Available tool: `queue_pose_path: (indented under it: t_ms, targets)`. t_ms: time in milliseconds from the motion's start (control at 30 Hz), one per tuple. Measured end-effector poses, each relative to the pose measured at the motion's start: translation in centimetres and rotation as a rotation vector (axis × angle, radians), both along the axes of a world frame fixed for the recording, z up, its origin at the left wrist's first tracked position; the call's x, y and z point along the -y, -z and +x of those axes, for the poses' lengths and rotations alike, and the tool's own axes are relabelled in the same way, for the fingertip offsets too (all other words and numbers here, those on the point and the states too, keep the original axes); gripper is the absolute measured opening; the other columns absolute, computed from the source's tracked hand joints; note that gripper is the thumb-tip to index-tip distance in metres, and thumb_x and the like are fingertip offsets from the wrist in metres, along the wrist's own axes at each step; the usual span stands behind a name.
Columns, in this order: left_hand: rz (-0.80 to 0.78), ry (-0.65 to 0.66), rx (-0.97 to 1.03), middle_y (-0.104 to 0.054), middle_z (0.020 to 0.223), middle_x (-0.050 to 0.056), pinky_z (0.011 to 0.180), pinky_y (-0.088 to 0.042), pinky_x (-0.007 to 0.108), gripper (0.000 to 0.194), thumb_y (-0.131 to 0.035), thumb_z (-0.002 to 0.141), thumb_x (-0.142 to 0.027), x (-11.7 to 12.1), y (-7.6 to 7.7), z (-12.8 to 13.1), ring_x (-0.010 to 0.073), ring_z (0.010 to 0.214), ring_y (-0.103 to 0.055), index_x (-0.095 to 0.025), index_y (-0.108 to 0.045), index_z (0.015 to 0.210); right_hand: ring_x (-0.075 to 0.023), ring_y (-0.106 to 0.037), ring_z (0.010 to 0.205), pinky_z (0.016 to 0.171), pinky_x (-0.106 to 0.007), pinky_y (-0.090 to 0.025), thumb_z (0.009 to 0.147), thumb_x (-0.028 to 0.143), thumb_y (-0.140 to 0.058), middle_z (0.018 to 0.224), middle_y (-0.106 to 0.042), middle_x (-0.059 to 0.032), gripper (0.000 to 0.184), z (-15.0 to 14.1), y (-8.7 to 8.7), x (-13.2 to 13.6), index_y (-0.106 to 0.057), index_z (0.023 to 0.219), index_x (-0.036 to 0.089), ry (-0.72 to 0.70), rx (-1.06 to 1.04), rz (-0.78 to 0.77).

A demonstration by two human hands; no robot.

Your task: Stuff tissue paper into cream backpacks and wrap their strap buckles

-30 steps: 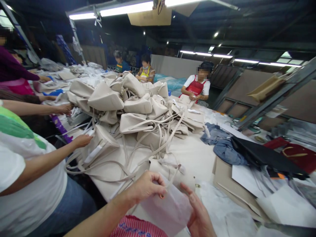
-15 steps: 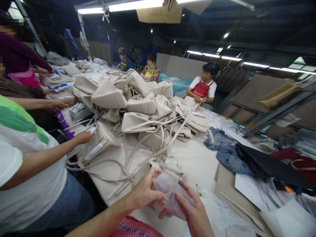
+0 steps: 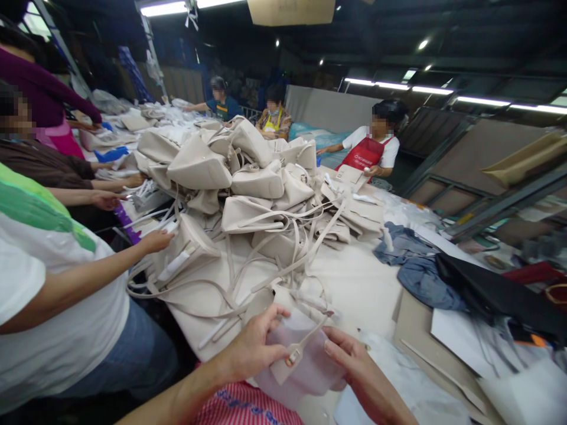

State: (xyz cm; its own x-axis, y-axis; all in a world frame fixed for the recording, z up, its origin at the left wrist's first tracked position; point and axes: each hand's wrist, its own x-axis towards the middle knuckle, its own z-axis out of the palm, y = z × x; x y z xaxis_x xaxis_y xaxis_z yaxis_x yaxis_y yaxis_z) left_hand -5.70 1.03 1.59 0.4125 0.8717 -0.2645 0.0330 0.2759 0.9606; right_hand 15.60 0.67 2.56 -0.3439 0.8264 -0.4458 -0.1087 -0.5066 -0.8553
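Observation:
At the table's near edge, my left hand grips the left side of a thin translucent white wrapping sheet, thumb beside a small metal buckle. The buckle sits on a beige strap end lying over the sheet. My right hand pinches the sheet's right edge between thumb and fingers. Just beyond my hands, the strap runs up toward beige bag parts, partly in clear plastic. A large heap of beige handbags with loose straps rises behind them.
On the left, a co-worker's hand touches a bag. A person in a red apron stands across the table. Blue-grey cloth, a black sheet and cardboard lie at right. Clear plastic is beside my right hand.
The white sheet is spread flatter and wider between my hands, and the strap end with its buckle now shows more fully. Across the table, the person in red has moved their arms apart.

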Motion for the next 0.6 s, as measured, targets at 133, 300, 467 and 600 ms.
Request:
queue_pose_path:
  t_ms: [133, 300, 467, 600]
  targets:
    - [0.096, -0.019, -0.111, -0.062, 0.074, -0.002, 0.055, -0.035, 0.021, 0.052, -0.064, 0.064, -0.013, 0.2, -0.4, -0.1, 0.0125, 0.062, -0.052, -0.019, -0.05, 0.113, -0.0142, -0.058, 0.058, 0.056, -0.024, -0.042, 0.066, 0.046, -0.076, 0.068, -0.07, -0.0011, 0.034, -0.9, -0.2, -2.0, -0.072, 0.084, 0.017, -0.09, 0.054, 0.01]
    - [-0.177, -0.003, 0.145, -0.066, 0.085, 0.002, 0.057, -0.04, 0.023, 0.062, -0.071, 0.057, -0.017, 0.5, 1.2, -0.3, 0.0166, 0.067, -0.06, -0.02, -0.045, 0.114, -0.0117, -0.057, 0.054, 0.054, -0.022, -0.042, 0.062, 0.04, -0.08, 0.065, -0.068, 0.0018, 0.028, -1.4, 0.7, -3.0, -0.069, 0.077, 0.018, 0.013, 0.003, -0.048]
    - [-0.23, -0.132, 0.139, -0.062, 0.078, 0.001, 0.059, -0.039, 0.022, 0.032, -0.068, 0.055, -0.02, 1.3, 2.4, 0.0, 0.014, 0.067, -0.054, -0.014, -0.056, 0.083, -0.0125, -0.059, 0.055, 0.054, -0.023, -0.044, 0.065, 0.038, -0.078, 0.068, -0.069, 0.0021, 0.025, -0.8, 1.0, -2.9, -0.069, 0.08, 0.019, -0.01, -0.019, -0.057]
    - [-0.153, -0.23, 0.071, -0.047, 0.061, -0.005, 0.052, -0.032, 0.021, 0.018, -0.061, 0.056, -0.021, 1.9, 2.7, 0.4, 0.0096, 0.056, -0.041, -0.018, -0.048, 0.067, -0.0127, -0.059, 0.056, 0.055, -0.023, -0.043, 0.067, 0.039, -0.077, 0.07, -0.07, 0.0011, 0.028, -0.5, 1.0, -3.0, -0.069, 0.083, 0.018, -0.042, 0.001, -0.035]
